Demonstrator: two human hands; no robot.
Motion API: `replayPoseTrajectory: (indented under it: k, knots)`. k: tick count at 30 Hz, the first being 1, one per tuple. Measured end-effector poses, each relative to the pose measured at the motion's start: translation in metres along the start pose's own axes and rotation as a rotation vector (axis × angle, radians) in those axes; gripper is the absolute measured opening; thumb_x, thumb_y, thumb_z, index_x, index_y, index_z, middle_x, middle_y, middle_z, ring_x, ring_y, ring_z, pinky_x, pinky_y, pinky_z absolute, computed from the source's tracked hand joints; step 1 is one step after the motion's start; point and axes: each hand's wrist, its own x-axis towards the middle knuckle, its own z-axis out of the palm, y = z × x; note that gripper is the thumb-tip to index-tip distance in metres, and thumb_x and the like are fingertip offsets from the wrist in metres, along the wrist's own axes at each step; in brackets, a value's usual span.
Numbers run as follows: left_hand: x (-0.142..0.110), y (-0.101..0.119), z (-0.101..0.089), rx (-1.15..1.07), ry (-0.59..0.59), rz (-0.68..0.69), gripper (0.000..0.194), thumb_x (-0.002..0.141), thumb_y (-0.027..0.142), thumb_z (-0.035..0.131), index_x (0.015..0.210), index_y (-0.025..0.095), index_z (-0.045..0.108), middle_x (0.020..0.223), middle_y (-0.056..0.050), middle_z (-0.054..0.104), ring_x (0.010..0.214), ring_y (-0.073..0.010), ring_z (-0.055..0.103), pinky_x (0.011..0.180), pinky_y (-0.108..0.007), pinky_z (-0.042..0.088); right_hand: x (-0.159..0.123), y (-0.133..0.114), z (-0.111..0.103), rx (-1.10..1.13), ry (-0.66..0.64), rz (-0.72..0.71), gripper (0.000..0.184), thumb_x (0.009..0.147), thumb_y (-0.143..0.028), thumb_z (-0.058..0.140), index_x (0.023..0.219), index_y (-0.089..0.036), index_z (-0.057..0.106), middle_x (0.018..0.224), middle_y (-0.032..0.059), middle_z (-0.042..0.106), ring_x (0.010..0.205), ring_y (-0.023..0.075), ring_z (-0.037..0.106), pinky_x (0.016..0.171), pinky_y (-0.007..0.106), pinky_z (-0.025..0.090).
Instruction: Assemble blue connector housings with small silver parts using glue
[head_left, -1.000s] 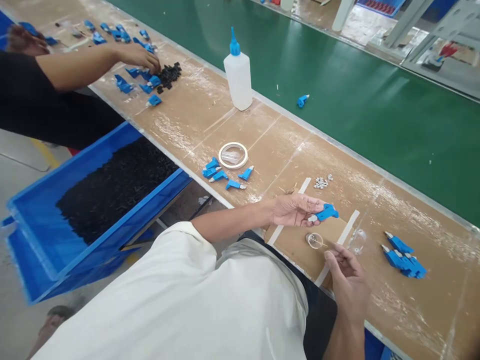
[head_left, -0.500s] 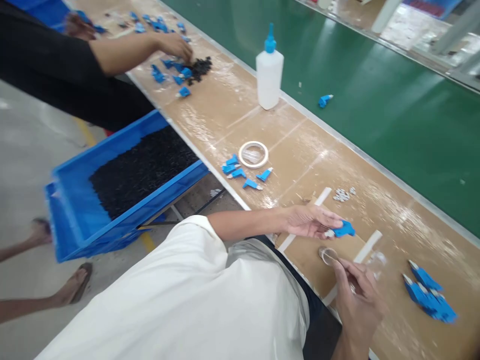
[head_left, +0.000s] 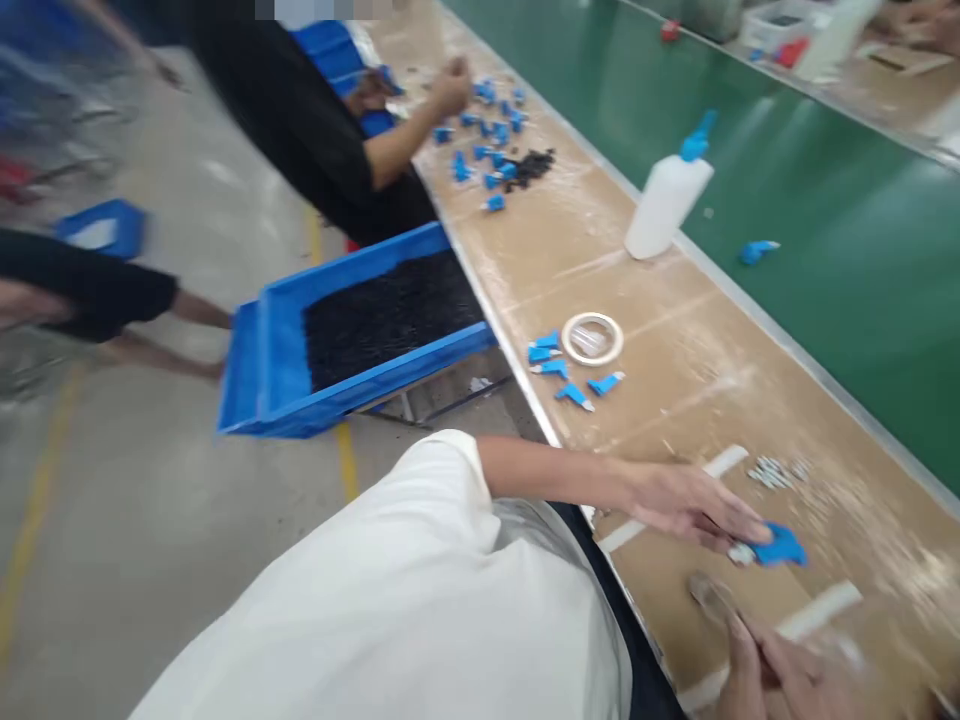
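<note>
My left hand [head_left: 697, 508] pinches a blue plastic piece [head_left: 781, 545] with a pale end, holding it over the bench. Closer to the front edge, my right hand [head_left: 784, 668] has its fingers closed, blurred, on what looks like a thin stick that reaches to a small round clear cup [head_left: 705, 592]. Beyond my left hand lies a small heap of little pale parts [head_left: 776, 473]. Several similar blue pieces [head_left: 574, 395] rest beside a ring-shaped roll of tape [head_left: 592, 340].
A white bottle with a blue nozzle [head_left: 667, 205] leans at the bench's far edge. The green surface [head_left: 847, 260] runs behind it, bearing one blue piece. A blue crate [head_left: 360, 390] of black parts stands left. A co-worker's hand [head_left: 450, 88] is above more blue pieces.
The view has swung left, so the scene sits further right and lower. My hands keep their holds. The bottle now appears tilted, and the co-worker's hand has lifted from the black parts.
</note>
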Motion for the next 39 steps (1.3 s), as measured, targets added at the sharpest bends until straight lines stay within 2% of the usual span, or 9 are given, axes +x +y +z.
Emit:
replayPoseTrajectory:
  k: [2,5,12,17,19,22,26,31,39]
  knots:
    - [-0.011,-0.004,0.006,-0.017,0.043,0.017,0.006,0.082,0.002,0.073,0.083,0.008,0.076,0.082,-0.006,0.074,0.067,-0.0077,0.068,0.068,-0.015,0.056,-0.003,-0.023,-0.005,-0.042,0.07,-0.007,0.011,0.088,-0.019,0.074,0.096,-0.026,0.077,0.081,0.0033,0.074,0.064,0.0178,0.065,0.06,0.031,0.047]
    - [-0.017,-0.006,0.006,-0.029,0.074,0.01,0.015,0.08,0.007,0.078,0.095,0.007,0.076,0.079,-0.005,0.073,0.065,-0.007,0.067,0.067,-0.015,0.055,-0.003,-0.037,-0.006,-0.026,0.038,0.011,0.012,0.092,-0.013,0.068,0.097,-0.023,0.072,0.081,0.0018,0.073,0.064,0.0149,0.065,0.061,0.028,0.05]
    - [-0.018,-0.013,0.011,-0.02,0.098,-0.076,0.009,0.084,0.009,0.076,0.092,0.005,0.076,0.071,-0.004,0.07,0.059,-0.006,0.064,0.06,-0.014,0.052,-0.015,-0.031,-0.004,0.06,0.026,0.127,0.006,0.095,-0.017,0.066,0.093,-0.021,0.07,0.08,0.0032,0.071,0.067,0.0141,0.064,0.057,0.026,0.051]
    - [-0.018,-0.019,0.013,-0.015,0.109,-0.104,0.013,0.081,0.013,0.081,0.09,0.005,0.076,0.069,-0.003,0.069,0.06,-0.0066,0.065,0.059,-0.013,0.05,-0.017,-0.025,-0.003,0.096,0.05,0.266,0.013,0.096,-0.026,0.065,0.085,-0.021,0.069,0.075,0.0012,0.068,0.064,0.0134,0.062,0.058,0.025,0.049]
    - [-0.019,-0.022,0.013,-0.009,0.11,-0.11,0.016,0.079,0.014,0.082,0.091,0.006,0.076,0.069,-0.004,0.069,0.061,-0.0068,0.065,0.06,-0.014,0.05,-0.016,-0.027,-0.006,0.11,0.095,0.349,0.016,0.095,-0.031,0.065,0.084,-0.02,0.069,0.077,0.0019,0.068,0.066,0.0142,0.062,0.061,0.026,0.05]
    - [-0.02,-0.026,0.013,-0.02,0.089,-0.102,0.021,0.076,0.015,0.085,0.094,0.007,0.076,0.075,-0.004,0.071,0.064,-0.0067,0.065,0.064,-0.015,0.052,-0.01,-0.037,-0.012,0.178,0.271,0.478,0.016,0.094,-0.033,0.067,0.086,-0.019,0.069,0.081,0.0035,0.069,0.068,0.0158,0.063,0.06,0.028,0.049]
    - [-0.022,-0.032,0.015,-0.03,0.043,-0.112,0.035,0.07,0.017,0.09,0.1,0.007,0.076,0.082,-0.006,0.073,0.066,-0.0078,0.066,0.065,-0.016,0.052,0.003,-0.054,-0.019,0.259,0.48,0.343,0.007,0.092,-0.023,0.068,0.086,-0.019,0.067,0.077,0.004,0.069,0.072,0.0199,0.066,0.06,0.032,0.05]
    - [-0.022,-0.037,0.016,-0.04,0.007,-0.109,0.049,0.062,0.023,0.095,0.104,0.006,0.076,0.086,-0.007,0.073,0.07,-0.0105,0.069,0.065,-0.017,0.053,0.007,-0.061,-0.02,0.155,0.385,0.183,0.009,0.092,-0.016,0.065,0.083,-0.02,0.066,0.075,0.0039,0.069,0.072,0.0198,0.068,0.066,0.035,0.055]
    - [-0.023,-0.038,0.017,-0.066,0.02,-0.143,0.045,0.062,0.02,0.095,0.101,0.006,0.076,0.082,-0.007,0.072,0.067,-0.0112,0.07,0.061,-0.017,0.053,0.002,-0.058,-0.013,0.162,0.329,0.155,0.008,0.091,-0.013,0.067,0.091,-0.021,0.066,0.081,0.0031,0.072,0.073,0.0195,0.07,0.066,0.034,0.055]
